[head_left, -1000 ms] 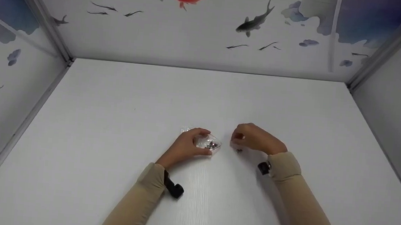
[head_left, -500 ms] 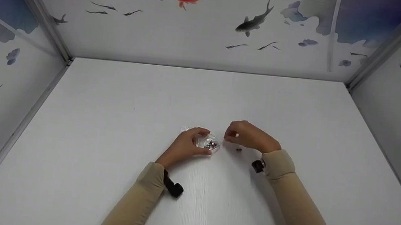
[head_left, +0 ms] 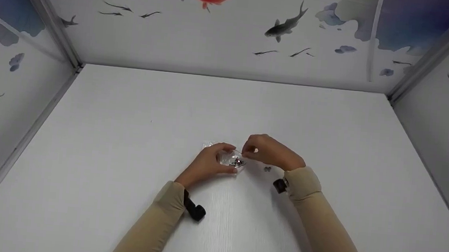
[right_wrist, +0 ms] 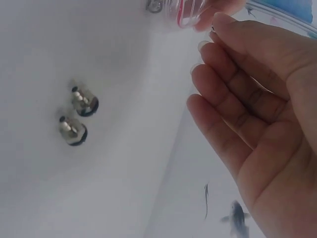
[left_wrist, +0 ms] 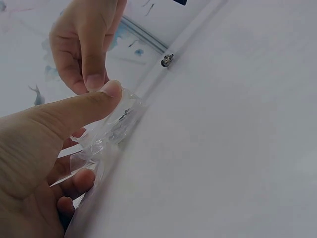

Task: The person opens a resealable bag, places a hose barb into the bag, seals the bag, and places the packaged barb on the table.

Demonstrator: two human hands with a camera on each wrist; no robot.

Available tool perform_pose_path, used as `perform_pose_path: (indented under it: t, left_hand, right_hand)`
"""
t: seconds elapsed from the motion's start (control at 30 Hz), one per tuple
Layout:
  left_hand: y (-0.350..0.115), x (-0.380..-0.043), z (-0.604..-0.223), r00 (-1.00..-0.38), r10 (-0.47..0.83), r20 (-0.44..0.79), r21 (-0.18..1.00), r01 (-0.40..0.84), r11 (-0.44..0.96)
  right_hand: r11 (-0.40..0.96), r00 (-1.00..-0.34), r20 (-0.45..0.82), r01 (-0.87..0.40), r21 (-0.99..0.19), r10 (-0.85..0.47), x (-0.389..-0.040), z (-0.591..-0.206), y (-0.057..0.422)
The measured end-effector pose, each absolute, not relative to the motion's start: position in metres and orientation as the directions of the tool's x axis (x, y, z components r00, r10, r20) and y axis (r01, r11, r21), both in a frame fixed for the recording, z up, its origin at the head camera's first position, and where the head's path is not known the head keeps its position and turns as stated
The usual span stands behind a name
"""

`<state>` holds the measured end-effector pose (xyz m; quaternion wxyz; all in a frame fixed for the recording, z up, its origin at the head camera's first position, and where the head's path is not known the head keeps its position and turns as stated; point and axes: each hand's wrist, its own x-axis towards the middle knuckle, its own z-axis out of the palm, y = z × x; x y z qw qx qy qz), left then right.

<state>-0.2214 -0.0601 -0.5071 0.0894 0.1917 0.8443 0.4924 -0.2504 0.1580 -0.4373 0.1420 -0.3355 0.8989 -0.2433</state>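
My left hand [head_left: 207, 164] grips a clear plastic zip bag [left_wrist: 101, 134], thumb on one side and fingers on the other. Several small dark and silvery metal parts [head_left: 237, 162] lie inside it. At the bag's right end, which has a red line, is my right hand [head_left: 274, 152], thumb and index finger pinched together. Between those fingertips a tiny bit of a small metal piece [right_wrist: 213, 30] shows; the rest is hidden. Two small silvery metal fittings [right_wrist: 79, 116] with dark rings lie on the table below my right hand.
Under both hands spreads a white tabletop [head_left: 226, 110]. Upright panels printed with fish [head_left: 284, 27] close off its back and sides, joined by grey metal posts [head_left: 47, 17] at the rear corners.
My right hand has moved left from above the metal fittings to the end of the bag, leaving two fittings in plain sight. The left hand and bag stay nearly still.
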Motion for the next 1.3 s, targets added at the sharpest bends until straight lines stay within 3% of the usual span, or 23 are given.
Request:
perform_pose_path:
  t: [0.63, 1.3]
  left_hand:
    - [-0.059, -0.221, -0.506, -0.908, 0.418, 0.032, 0.859, 0.239, 0.453]
    - [-0.058, -0.222, -0.506, -0.913, 0.406, 0.042, 0.855, 0.243, 0.458]
  right_hand:
    - [0.627, -0.710, -0.063, -0.572, -0.529, -0.702, -0.250, -0.438, 0.153]
    - [0.687, -0.737, -0.140, -0.518, -0.510, -0.661, -0.250, -0.435, 0.181]
